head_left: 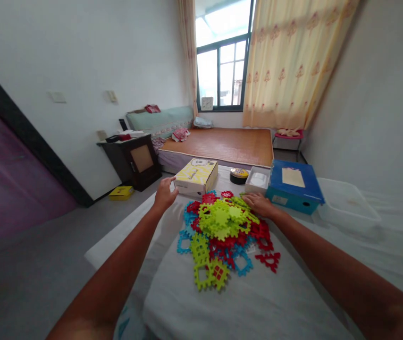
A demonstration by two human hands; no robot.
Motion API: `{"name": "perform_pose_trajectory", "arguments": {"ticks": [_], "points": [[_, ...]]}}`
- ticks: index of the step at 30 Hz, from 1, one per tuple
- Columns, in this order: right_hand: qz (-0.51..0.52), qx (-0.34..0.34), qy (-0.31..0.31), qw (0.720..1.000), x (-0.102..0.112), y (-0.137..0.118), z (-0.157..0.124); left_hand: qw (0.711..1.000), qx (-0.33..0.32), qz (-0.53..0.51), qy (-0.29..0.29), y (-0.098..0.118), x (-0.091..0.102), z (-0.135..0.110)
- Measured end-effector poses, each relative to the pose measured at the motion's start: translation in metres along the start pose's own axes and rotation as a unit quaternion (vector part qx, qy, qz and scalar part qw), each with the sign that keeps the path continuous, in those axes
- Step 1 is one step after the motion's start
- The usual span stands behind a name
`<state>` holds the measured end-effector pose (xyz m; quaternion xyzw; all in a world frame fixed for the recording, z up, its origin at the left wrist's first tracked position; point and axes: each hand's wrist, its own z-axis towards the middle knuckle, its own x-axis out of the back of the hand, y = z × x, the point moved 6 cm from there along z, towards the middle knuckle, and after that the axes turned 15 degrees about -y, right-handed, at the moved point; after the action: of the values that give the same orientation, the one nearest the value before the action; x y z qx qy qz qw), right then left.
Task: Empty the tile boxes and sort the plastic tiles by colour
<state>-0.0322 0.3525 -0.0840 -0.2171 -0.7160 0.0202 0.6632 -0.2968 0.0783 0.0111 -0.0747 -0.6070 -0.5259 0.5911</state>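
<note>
A heap of flat interlocking puzzle pieces (222, 231) in green, red and blue lies on a white-covered table (258, 302). My left hand (164, 193) reaches to the near corner of a yellow and white box (197, 176), thumb and fingers closed on its edge. My right hand (260, 204) rests palm down on the far right side of the heap, fingers stretched over green pieces.
Behind the heap stand a black round tin (239, 175), a small white box (258, 180), a blue box (293, 185) and a clear plastic tub (346, 200). Beyond are a bed (222, 144), a dark nightstand (134, 160) and a curtained window.
</note>
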Motion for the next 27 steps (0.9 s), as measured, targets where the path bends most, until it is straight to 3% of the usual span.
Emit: {"name": "perform_pose_trajectory", "arguments": {"ticks": [4,7,11,16,20,23,27], "points": [[0.064,0.029,-0.036,0.997,-0.001,-0.011,-0.02,0.995,0.052,0.054,-0.063,-0.034,-0.021,0.025],[0.115,0.028,-0.067,0.991,0.002,-0.02,-0.032,0.992,0.043,0.081,-0.09,-0.033,-0.045,0.03],[0.043,0.034,0.006,0.998,0.017,-0.032,-0.039,0.986,0.026,0.145,-0.079,-0.02,-0.056,0.026],[0.023,0.035,0.087,0.995,0.04,-0.057,-0.042,0.978,0.003,0.199,-0.054,-0.005,-0.034,0.009],[0.159,0.065,0.138,0.975,0.061,-0.093,-0.034,0.978,0.012,0.203,-0.036,0.006,0.002,-0.003],[0.363,0.067,0.14,0.919,0.065,-0.12,-0.016,0.978,0.037,0.203,-0.008,0.016,0.036,-0.009],[0.613,0.075,0.125,0.777,0.064,-0.157,0.014,0.976,0.025,0.207,0.06,0.048,0.068,-0.029]]}}
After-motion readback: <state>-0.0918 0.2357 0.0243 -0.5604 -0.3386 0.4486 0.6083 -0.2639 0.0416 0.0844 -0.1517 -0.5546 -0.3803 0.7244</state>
